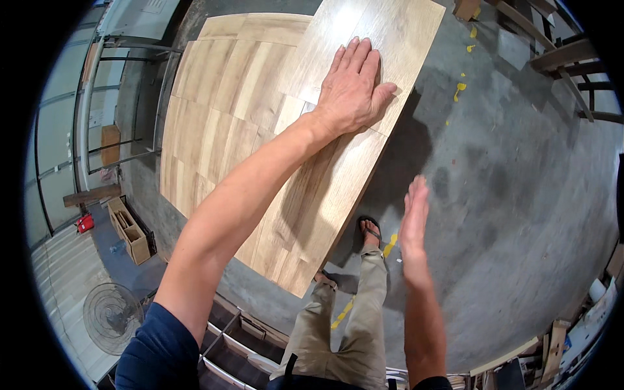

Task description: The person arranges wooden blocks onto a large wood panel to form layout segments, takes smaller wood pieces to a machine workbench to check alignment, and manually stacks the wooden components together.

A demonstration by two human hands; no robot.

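Wood-grain plank (404,39) directly under left hand (351,88), laid flat, thumb out; right hand (414,220) empty, fingers straight, plank leftward, apart.

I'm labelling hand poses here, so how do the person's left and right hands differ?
The left hand lies flat on the wood-grain board; the right hand is off it, seen against the gray floor.
The left hand shows its back, thumb spread; the right hand is seen edge-on.
Both are bare and appear empty.
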